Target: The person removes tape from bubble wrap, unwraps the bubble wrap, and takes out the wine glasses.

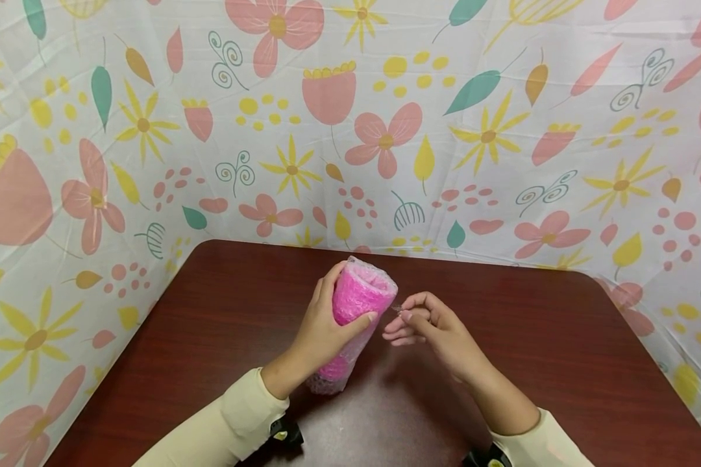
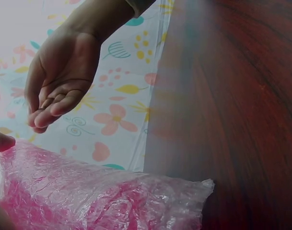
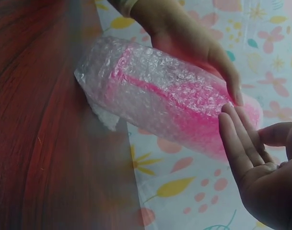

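A pink roll in clear bubble wrap (image 1: 362,301) stands tilted over the table, its open upper end showing a hollow rim. My left hand (image 1: 327,318) grips it around the upper part, thumb across the near side and fingers behind. Close to the right of that upper end, my right hand (image 1: 438,331) pinches a thin, clear, tape-like scrap (image 1: 396,309) between thumb and forefinger, the other fingers loosely extended. In the right wrist view, the bubble wrap (image 3: 150,91) is bunched at the lower end, and the right fingers (image 3: 241,139) overlap the pink end.
The dark reddish-brown wooden table (image 1: 239,292) lies under both hands. A white cloth with flowers and leaves (image 1: 350,130) hangs behind it and along its sides. Black wrist devices (image 1: 286,433) sit below the cream sleeves (image 1: 228,415).
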Motion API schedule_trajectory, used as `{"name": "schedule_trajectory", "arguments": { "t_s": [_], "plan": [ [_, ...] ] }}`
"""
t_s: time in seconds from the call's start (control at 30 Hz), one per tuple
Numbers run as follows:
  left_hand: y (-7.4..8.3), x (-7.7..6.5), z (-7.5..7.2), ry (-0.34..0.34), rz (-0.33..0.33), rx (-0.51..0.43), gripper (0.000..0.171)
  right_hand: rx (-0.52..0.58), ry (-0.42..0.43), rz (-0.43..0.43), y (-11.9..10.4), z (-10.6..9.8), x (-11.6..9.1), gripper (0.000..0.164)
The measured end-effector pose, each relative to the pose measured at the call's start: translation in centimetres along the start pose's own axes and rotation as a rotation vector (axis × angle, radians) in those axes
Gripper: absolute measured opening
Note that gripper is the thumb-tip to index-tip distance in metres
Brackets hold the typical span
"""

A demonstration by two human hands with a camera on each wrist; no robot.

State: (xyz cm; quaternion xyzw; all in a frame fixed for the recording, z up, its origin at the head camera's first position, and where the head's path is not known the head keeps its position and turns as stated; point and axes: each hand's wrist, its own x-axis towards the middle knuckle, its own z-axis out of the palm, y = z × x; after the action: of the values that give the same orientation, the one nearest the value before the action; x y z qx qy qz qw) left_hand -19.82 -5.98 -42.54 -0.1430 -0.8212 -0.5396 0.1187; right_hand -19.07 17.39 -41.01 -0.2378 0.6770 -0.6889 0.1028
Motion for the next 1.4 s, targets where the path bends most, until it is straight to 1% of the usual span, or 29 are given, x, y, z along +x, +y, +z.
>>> {"name": "schedule_trajectory", "arguments": {
  "t_s": [0.1,0.23,0.3,0.43,0.6,0.7,0.8,0.93,1.03,1.1,1.27,1.4],
  "plan": [
    [0.05,0.02,-0.07,0.001,-0.002,-0.001,0.096,-0.008,-0.008,-0.012,-0.01,0.05,0.00,0.028],
    [0.03,0.01,-0.08,-0.001,-0.002,0.000,0.095,-0.033,-0.007,-0.080,-0.23,0.16,-0.04,0.026],
    [0.03,0.00,-0.07,0.000,0.000,0.002,0.095,-0.065,-0.002,-0.111,-0.30,0.20,-0.06,0.024],
    [0.07,-0.07,-0.08,-0.004,-0.001,-0.001,0.095,-0.113,0.008,-0.116,-0.32,0.31,-0.12,0.027],
    [0.16,-0.17,-0.06,-0.013,0.003,-0.006,0.094,-0.133,0.030,-0.159,-0.09,0.40,-0.06,0.026],
    [0.26,-0.21,-0.02,-0.017,0.011,-0.012,0.094,-0.131,0.068,-0.182,0.05,0.48,-0.01,0.024],
    [0.30,-0.24,0.04,-0.027,0.018,-0.022,0.093,-0.151,0.135,-0.184,0.14,0.57,-0.04,0.020],
    [0.25,-0.26,0.11,-0.043,0.008,-0.037,0.093,-0.231,0.246,-0.169,0.14,0.63,-0.14,0.016],
    [0.23,-0.26,0.17,-0.050,-0.001,-0.042,0.094,-0.255,0.277,-0.151,0.10,0.54,-0.20,0.015],
    [0.22,-0.27,0.18,-0.052,-0.003,-0.046,0.094,-0.226,0.259,-0.144,0.08,0.43,-0.24,0.015],
    [0.28,-0.31,0.18,-0.051,-0.010,-0.054,0.094,-0.095,0.186,-0.135,0.05,0.30,-0.28,0.018],
    [0.29,-0.30,0.23,-0.054,-0.018,-0.049,0.094,-0.048,0.175,-0.108,0.00,0.32,-0.23,0.016]
  ]
}}
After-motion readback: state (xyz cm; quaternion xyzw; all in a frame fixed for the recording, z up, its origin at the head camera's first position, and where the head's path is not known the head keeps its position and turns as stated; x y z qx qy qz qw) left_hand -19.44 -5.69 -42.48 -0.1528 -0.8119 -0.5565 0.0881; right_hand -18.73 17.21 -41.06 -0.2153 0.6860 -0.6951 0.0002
